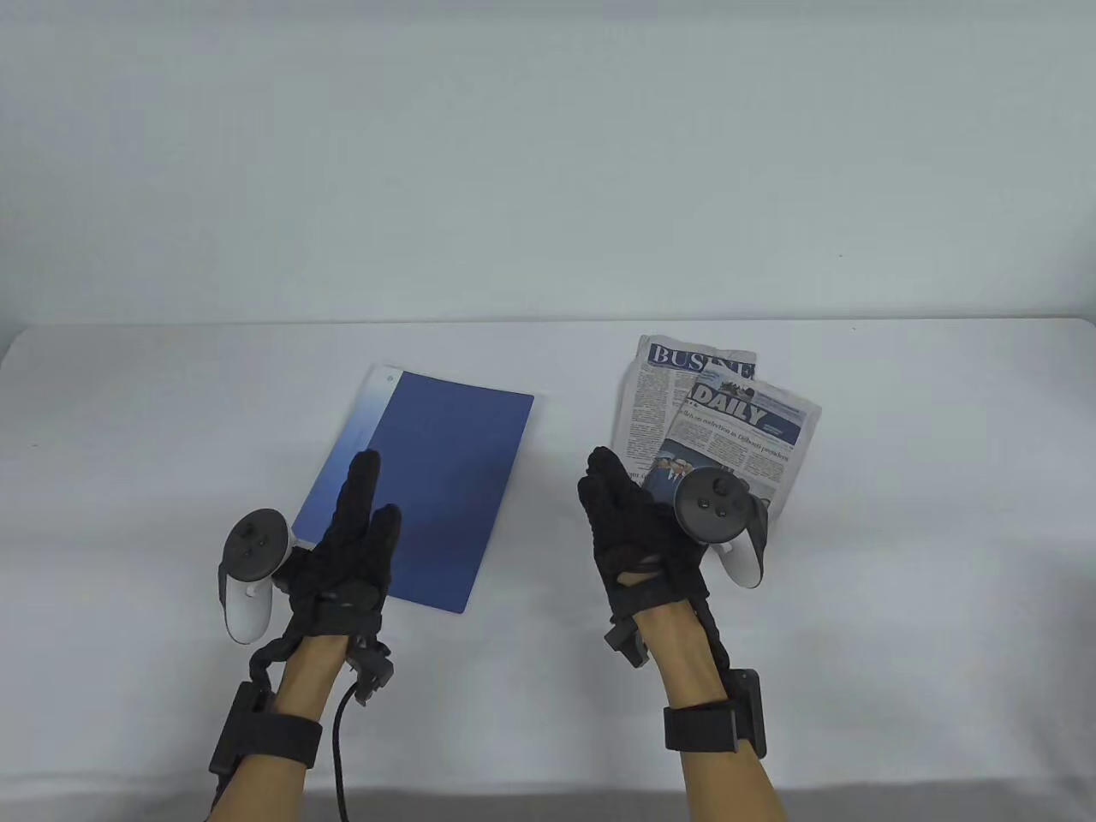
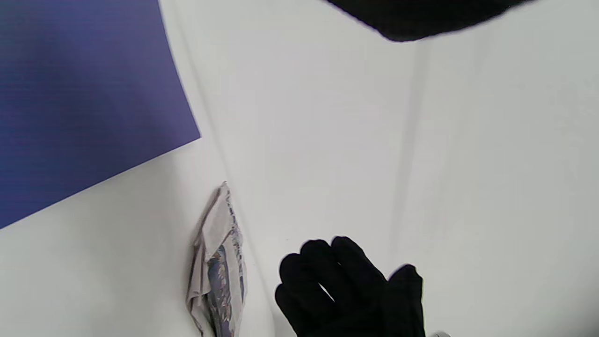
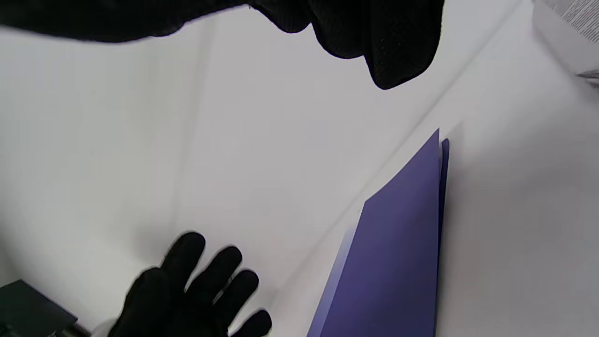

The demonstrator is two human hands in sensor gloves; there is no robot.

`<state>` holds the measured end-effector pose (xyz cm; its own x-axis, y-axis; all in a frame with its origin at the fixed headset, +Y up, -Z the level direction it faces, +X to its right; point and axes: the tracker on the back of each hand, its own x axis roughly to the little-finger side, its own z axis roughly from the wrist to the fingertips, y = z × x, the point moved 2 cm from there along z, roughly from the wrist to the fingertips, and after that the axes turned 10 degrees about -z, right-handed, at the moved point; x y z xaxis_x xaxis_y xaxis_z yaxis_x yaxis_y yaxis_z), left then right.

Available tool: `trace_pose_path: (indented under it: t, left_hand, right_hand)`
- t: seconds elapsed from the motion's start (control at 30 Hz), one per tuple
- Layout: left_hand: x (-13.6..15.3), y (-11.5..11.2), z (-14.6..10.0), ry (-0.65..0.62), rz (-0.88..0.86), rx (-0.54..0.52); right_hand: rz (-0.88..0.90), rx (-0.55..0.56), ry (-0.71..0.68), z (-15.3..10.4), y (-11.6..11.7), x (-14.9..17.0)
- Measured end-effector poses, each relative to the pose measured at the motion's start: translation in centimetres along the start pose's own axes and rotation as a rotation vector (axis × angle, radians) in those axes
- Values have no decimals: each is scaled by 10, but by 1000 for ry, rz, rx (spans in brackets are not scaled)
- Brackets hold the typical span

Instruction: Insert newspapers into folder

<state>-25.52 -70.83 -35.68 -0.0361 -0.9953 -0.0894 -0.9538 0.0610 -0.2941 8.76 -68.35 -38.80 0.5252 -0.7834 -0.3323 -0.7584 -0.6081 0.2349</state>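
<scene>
A closed blue folder (image 1: pixel 428 488) lies flat on the white table, left of centre. Two folded newspapers (image 1: pixel 719 419) lie overlapped to its right, the "DAILY" one on top. My left hand (image 1: pixel 355 527) is open with fingers stretched over the folder's near left part; I cannot tell if it touches. My right hand (image 1: pixel 621 509) is open and empty beside the newspapers' near left corner. The left wrist view shows the folder (image 2: pixel 84 103), the newspapers (image 2: pixel 220 262) edge-on and my right hand (image 2: pixel 351 290). The right wrist view shows the folder (image 3: pixel 398 252) and my left hand (image 3: pixel 196 295).
The table (image 1: pixel 899 556) is covered in white cloth and meets a plain white wall at the back. A white sheet edge (image 1: pixel 368 402) shows along the folder's left side. A black cable (image 1: pixel 342 753) hangs from my left wrist.
</scene>
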Motion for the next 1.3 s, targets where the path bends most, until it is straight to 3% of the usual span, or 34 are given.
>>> trace_pose_path:
  t: [0.17,0.4,0.57,0.73,0.87,0.93,1.07,1.3]
  left_hand:
    - [-13,-17,-5,-71,108,14]
    - [4,-20,2,62,226,27]
    - [13,-22,5,132,263,50]
    - [42,-38,10,339,438,140]
    - [75,-66,15,691,825,314]
    - [84,-72,14,751,854,360]
    - [85,-74,14,767,1017,320]
    - [69,-84,18,676,1173,269]
  right_hand:
    - [-26,-16,-56,3,9,-12]
    - [35,-144,-70,10,43,-7]
    - [28,-155,-69,11,47,-10]
    - [12,-222,-130,14,53,-13]
    - [-42,-277,-114,14,55,-13]
    - [1,-292,-110,15,56,-13]
    - [81,-311,-114,18,59,-13]
    - [2,-344,-95,19,61,-10]
